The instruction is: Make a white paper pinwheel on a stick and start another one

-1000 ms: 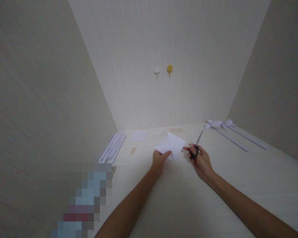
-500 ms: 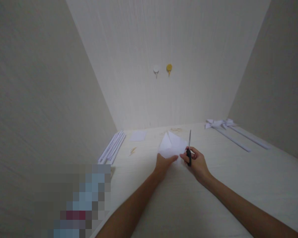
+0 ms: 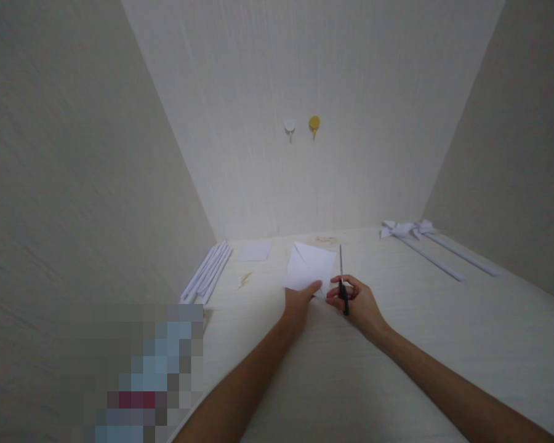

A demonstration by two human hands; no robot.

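A white sheet of paper (image 3: 307,264) with a diagonal line, a cut or a crease, is raised over the table in front of me. My left hand (image 3: 301,298) grips its lower edge, thumb on top and fingers hidden behind. My right hand (image 3: 356,298) is closed around the black handles of a pair of scissors (image 3: 344,298), whose thin blade points away from me. The right fingertips are at the paper's lower right corner; whether they pinch it I cannot tell.
Rolled white paper sticks (image 3: 207,274) lie at the left, near a flat white paper square (image 3: 255,250). Paper pinwheel-like shapes on sticks (image 3: 436,257) rest at the right. Small tan pieces (image 3: 245,280) are scattered on the table (image 3: 420,344). Two hooks (image 3: 314,123) hang on the back wall.
The paper has turned and shifted left, and the gap between its upper points has closed up. My right hand has moved slightly left with the scissors.
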